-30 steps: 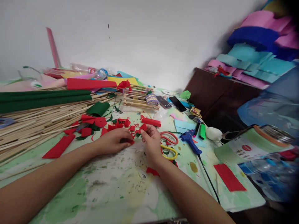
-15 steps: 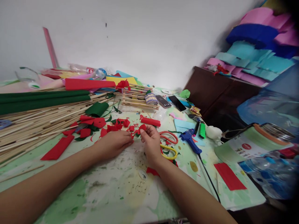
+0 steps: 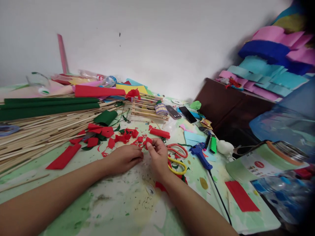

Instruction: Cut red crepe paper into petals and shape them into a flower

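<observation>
Small red paper piece (image 3: 147, 141) sits pinched at the fingertips of the right hand (image 3: 159, 158), just above the surface (image 3: 118, 203), centre of view. Right hand is closed on it w/ thumb and forefinger; rest of the fingers curled. Left hand (image 3: 124, 158) is right beside, knuckles up, fingertips meeting the same spot near the piece; fingers bent in, but can't tell if it actually grips anything, since the tips are hidden under the hand.

Around it: red paper scraps (image 3: 123, 136) scattered just beyond both hands, mixed w/ a few green bits. A red paper roll (image 3: 159, 133) lies just behind the right hand. Scissors (image 3: 177, 157) w/ red and yellow handles lie touching the right hand's outer side, partly under the wrist. Blue glue gun (image 3: 200, 152) further right, its cord running toward the near edge. Green marker (image 3: 213, 144) next to the gun.

Left side: big bundle of wooden sticks (image 3: 36, 131), green paper rolls (image 3: 46, 106) on top, a flat red strip (image 3: 63, 157) near the left forearm. Behind: a wooden stick frame (image 3: 146, 106), two phones (image 3: 180, 113) side by side. Another red strip (image 3: 241, 195) lies well apart at right. Nothing lies betw. the two hands and the piece; scraps crowd the far side only.
</observation>
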Action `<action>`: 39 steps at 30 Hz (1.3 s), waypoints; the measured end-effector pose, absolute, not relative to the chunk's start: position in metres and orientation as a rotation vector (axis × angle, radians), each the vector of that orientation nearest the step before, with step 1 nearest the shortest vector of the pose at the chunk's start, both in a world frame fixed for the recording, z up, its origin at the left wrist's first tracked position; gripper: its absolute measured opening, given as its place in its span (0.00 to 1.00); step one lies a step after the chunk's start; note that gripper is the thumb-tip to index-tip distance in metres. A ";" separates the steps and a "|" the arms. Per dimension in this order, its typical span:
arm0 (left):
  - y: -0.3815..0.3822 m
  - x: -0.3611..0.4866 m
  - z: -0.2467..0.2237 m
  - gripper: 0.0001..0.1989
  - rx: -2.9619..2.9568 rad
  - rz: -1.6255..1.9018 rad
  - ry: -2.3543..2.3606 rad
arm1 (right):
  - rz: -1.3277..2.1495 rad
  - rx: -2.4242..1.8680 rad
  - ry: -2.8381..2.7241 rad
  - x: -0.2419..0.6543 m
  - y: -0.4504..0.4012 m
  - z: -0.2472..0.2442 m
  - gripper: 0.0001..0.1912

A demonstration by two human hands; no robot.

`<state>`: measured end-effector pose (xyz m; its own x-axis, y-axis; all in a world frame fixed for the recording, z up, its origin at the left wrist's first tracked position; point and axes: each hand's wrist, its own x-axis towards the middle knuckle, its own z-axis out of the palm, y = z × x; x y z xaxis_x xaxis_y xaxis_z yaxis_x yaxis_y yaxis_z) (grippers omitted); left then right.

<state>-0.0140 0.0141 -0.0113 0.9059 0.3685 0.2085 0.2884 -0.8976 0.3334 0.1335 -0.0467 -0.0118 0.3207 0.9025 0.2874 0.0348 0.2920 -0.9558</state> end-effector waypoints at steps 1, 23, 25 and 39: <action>0.015 -0.014 -0.011 0.11 2.773 0.401 0.478 | 0.743 -1.135 -1.125 0.133 -0.048 -0.013 0.05; 0.014 -0.015 -0.011 0.13 2.757 0.496 0.331 | 0.502 -1.278 -1.452 0.128 -0.053 -0.018 0.07; 0.015 -0.014 -0.011 0.14 2.758 0.488 0.352 | 0.507 -1.285 -1.444 0.128 -0.053 -0.017 0.07; 0.014 -0.013 -0.011 0.13 2.797 0.547 0.323 | 0.546 -1.281 -1.387 0.125 -0.053 -0.019 0.07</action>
